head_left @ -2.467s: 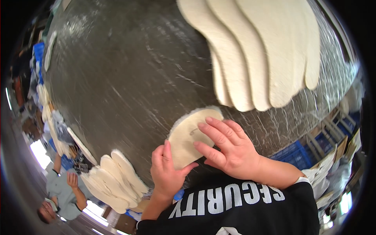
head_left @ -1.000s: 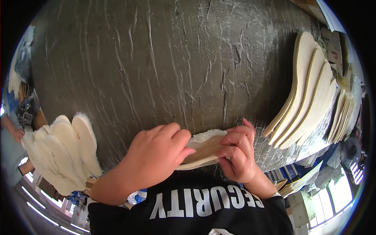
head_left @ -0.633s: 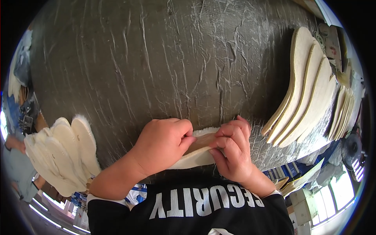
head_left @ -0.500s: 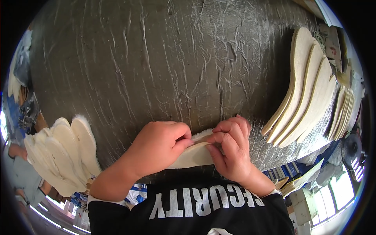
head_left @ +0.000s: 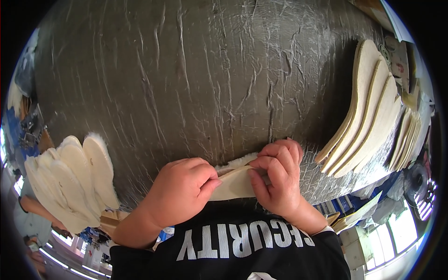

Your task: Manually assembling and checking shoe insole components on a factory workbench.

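Between my hands, at the near edge of the table, is a cream insole [head_left: 233,187] with a white fluffy layer [head_left: 236,162] along its far side. A dark gap shows between the cream layer and the fluffy one. My left hand [head_left: 189,182] pinches the left part of the insole, thumb against the curled fingers. With thumb and bent fingers my right hand [head_left: 278,175] grips its right part. Both ends of the insole are hidden behind my hands.
A fanned pile of fluffy-edged insoles [head_left: 74,179] lies at the left. On the right are several overlapping cream insoles [head_left: 366,114] and a tighter stack [head_left: 405,140] beyond. The dark table covering [head_left: 186,84] is wrinkled. Another person's arm [head_left: 42,210] shows at the far left.
My left hand has shifted slightly left and down along the insole, and the gap between the layers shows more. My right hand keeps its grip. The view has shifted slightly.
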The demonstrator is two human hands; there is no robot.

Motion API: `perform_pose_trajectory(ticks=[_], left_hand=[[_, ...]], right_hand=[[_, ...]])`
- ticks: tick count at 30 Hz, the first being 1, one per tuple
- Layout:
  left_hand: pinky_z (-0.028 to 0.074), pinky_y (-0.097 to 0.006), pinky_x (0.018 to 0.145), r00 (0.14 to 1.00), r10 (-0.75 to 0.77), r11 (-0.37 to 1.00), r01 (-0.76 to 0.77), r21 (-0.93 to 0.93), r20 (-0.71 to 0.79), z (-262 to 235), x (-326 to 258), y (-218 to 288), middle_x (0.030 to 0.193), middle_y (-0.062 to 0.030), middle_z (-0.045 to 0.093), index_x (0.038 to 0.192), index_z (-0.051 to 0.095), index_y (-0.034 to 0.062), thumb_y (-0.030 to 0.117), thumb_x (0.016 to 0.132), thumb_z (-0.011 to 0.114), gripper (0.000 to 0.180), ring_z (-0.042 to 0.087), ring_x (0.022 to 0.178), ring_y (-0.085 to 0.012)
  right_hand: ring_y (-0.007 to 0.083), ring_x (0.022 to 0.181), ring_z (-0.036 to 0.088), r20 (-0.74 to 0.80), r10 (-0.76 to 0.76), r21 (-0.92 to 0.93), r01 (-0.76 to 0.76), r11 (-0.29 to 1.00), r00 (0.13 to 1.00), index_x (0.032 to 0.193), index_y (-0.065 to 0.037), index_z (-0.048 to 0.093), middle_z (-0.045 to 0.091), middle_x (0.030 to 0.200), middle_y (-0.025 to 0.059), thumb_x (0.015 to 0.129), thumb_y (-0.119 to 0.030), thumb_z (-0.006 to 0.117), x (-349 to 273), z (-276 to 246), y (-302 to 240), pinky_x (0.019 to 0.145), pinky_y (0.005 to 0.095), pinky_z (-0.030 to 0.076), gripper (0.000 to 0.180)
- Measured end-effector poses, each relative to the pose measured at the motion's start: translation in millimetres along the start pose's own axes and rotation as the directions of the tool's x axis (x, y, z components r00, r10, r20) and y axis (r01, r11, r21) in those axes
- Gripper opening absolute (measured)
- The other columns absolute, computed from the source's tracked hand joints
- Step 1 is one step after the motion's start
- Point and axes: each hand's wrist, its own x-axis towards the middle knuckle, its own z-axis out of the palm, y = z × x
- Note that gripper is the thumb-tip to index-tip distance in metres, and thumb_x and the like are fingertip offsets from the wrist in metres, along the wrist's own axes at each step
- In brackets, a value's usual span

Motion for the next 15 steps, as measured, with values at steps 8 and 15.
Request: perform_pose_trajectory(ticks=[8, 15], left_hand=[[0.047, -0.036, 0.058, 0.999, 0.024, 0.999, -0.022, 0.047, -0.045, 1.0, 15.8, 12.8, 0.073, -0.0105, 0.056, 0.083, 0.064, 0.0022, 0.006, 0.076, 0.068, 0.009, 0.058, 0.064, -0.0300], [0.047, -0.037, 0.058, 0.989, 0.130, 0.984, -0.138, 0.113, 0.074, 9.4, 35.1, 3.7, 0.074, -0.0100, 0.060, 0.083, 0.065, 0.0027, 0.005, 0.075, 0.066, 0.008, 0.059, 0.065, -0.0295]], right_hand=[[0.0273, 0.080, 0.052, -0.087, -0.155, 0.034, 0.159, 0.987, 0.984, 0.081, -0.009, 0.058, 0.056, 0.082, 0.0044, 0.057, -0.006, 0.072, -9.0, 1.3, 11.2, 0.092, 0.0510, 0.034, 0.027], [0.0246, 0.082, 0.051, -0.097, -0.152, 0.110, 0.162, 0.981, 0.984, 0.080, -0.011, 0.061, 0.059, 0.084, 0.0016, 0.057, -0.008, 0.071, -12.5, 0.3, 10.2, 0.094, 0.0502, 0.032, 0.025]])
